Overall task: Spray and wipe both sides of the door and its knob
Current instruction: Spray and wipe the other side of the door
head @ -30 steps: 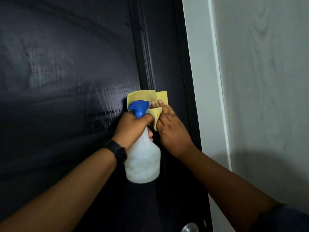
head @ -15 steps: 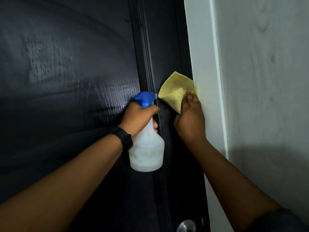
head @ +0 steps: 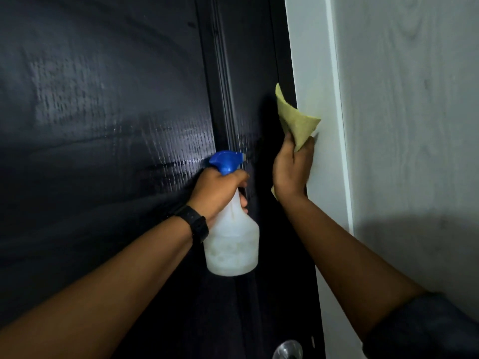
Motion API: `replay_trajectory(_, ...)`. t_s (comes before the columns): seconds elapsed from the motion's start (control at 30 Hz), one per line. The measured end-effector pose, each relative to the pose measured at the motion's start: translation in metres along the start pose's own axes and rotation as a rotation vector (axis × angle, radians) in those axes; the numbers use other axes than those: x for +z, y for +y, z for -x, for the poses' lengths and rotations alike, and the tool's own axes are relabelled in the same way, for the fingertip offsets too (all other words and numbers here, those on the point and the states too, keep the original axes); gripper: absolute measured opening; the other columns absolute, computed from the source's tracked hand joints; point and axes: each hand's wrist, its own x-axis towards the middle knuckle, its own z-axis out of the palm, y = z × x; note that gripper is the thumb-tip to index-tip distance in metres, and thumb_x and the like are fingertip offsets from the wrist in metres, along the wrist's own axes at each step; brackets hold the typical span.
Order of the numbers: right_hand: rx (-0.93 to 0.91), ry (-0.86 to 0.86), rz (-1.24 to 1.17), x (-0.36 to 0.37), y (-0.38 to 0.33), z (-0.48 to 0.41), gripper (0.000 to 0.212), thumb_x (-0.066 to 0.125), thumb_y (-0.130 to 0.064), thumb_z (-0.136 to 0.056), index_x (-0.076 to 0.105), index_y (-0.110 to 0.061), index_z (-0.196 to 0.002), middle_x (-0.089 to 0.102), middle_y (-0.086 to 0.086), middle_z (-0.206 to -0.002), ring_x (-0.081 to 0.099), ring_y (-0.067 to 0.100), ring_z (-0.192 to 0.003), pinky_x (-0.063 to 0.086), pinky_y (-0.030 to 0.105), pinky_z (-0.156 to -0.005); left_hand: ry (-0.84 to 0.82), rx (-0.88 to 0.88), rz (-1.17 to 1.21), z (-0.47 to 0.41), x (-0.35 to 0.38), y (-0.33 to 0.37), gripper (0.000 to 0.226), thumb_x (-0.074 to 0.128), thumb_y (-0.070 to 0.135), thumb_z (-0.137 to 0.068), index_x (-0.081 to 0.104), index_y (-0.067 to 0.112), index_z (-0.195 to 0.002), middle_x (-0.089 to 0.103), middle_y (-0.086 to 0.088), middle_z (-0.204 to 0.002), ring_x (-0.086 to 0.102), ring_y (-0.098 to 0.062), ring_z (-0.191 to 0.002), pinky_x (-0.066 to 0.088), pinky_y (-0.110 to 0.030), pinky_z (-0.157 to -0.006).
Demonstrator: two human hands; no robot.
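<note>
Head view: dark door [head: 103,151] fills left and centre, wet streaks on the panel near the bottle nozzle. Left hand [head: 220,193] wrapped round the neck of the spray bottle [head: 232,244], blue head up, bottle hanging just in front of the door. Right hand [head: 293,172] clamped on the yellow cloth [head: 295,120], pressed at the door's right edge against the white frame [head: 311,73]. Hands apart. Knob [head: 287,349] at bottom edge, partly cut off. Black watch [head: 195,224] on left wrist.
</note>
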Motion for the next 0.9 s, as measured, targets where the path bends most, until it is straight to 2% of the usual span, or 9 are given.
replay_trajectory(0.1,-0.071,0.001,0.032,0.007,0.007,0.005,0.054,0.041,-0.036,-0.089,0.058,0.007,-0.118,0.059,0.024,-0.118,0.054,0.038,-0.113,0.041,0.049,-0.103,0.008,-0.003,0.019,-0.001,0.001,0.000,0.017,0.061,0.012,-0.091,0.062,0.001,-0.078,0.057,-0.018,-0.053,0.056,-0.029,-0.052,0.053,-0.029,-0.047)
replay_trajectory(0.17,-0.126,-0.060,0.097,0.011,0.020,0.008,0.063,0.039,-0.039,-0.088,0.052,0.008,-0.127,0.055,0.026,-0.125,0.051,0.040,-0.119,0.039,0.053,-0.104,0.015,0.004,0.024,-0.002,0.003,0.001,0.020,0.060,0.012,-0.091,0.061,0.002,-0.074,0.057,-0.018,-0.053,0.056,-0.029,-0.052,0.052,-0.029,-0.046)
replay_trajectory(0.27,-0.197,-0.161,0.128,0.014,0.032,0.008,0.071,0.036,-0.047,-0.092,0.038,0.003,-0.144,0.040,0.022,-0.149,0.034,0.034,-0.141,0.026,0.050,-0.115,0.022,0.012,0.037,-0.004,0.005,0.000,0.023,0.061,0.013,-0.091,0.060,0.003,-0.071,0.056,-0.015,-0.050,0.055,-0.027,-0.047,0.054,-0.034,-0.053)
replay_trajectory(0.33,-0.257,-0.199,0.206,0.015,0.034,0.008,0.073,0.034,-0.052,-0.095,0.034,-0.002,-0.148,0.030,0.019,-0.156,0.021,0.030,-0.148,0.017,0.049,-0.119,0.019,0.021,0.038,-0.004,0.005,0.000,0.021,0.063,0.014,-0.091,0.062,0.003,-0.074,0.057,-0.015,-0.051,0.055,-0.027,-0.047,0.055,-0.037,-0.057)
replay_trajectory(0.43,-0.488,-0.321,0.415,0.010,0.034,0.014,0.064,0.040,-0.039,-0.096,0.031,-0.009,-0.152,0.020,0.012,-0.161,0.008,0.027,-0.151,0.005,0.050,-0.122,0.017,0.019,0.032,-0.003,0.002,-0.002,0.015,0.063,0.014,-0.091,0.063,0.002,-0.082,0.059,-0.016,-0.051,0.057,-0.028,-0.046,0.058,-0.045,-0.062)
replay_trajectory(0.53,-0.703,-0.470,0.599,0.001,0.037,0.020,0.065,0.042,-0.033,-0.092,0.029,-0.016,-0.154,0.019,0.007,-0.162,0.007,0.030,-0.151,0.005,0.055,-0.120,0.031,-0.008,0.046,0.005,-0.002,-0.010,0.011,0.063,0.008,-0.090,0.061,0.002,-0.081,0.055,-0.013,-0.045,0.053,-0.025,-0.041,0.057,-0.045,-0.061)
replay_trajectory(0.7,-0.762,-0.571,0.725,-0.021,0.050,0.049,0.067,0.046,-0.036,-0.094,0.027,-0.015,-0.154,0.016,0.010,-0.163,0.005,0.033,-0.151,0.004,0.056,-0.119,0.058,-0.025,0.028,0.025,-0.009,-0.037,0.008,0.063,0.005,-0.088,0.060,0.001,-0.082,0.053,-0.013,-0.044,0.051,-0.025,-0.042,0.056,-0.039,-0.054)
replay_trajectory(0.9,-0.671,-0.637,0.748,-0.061,0.086,0.118,0.077,0.062,-0.027,-0.088,0.025,-0.013,-0.155,0.012,0.013,-0.163,0.001,0.035,-0.151,0.007,0.061,-0.117,0.100,-0.058,0.056,0.051,-0.017,-0.085,0.014,0.071,0.016,-0.089,0.064,0.005,-0.082,0.056,-0.014,-0.047,0.055,-0.027,-0.044,0.059,-0.053,-0.061)
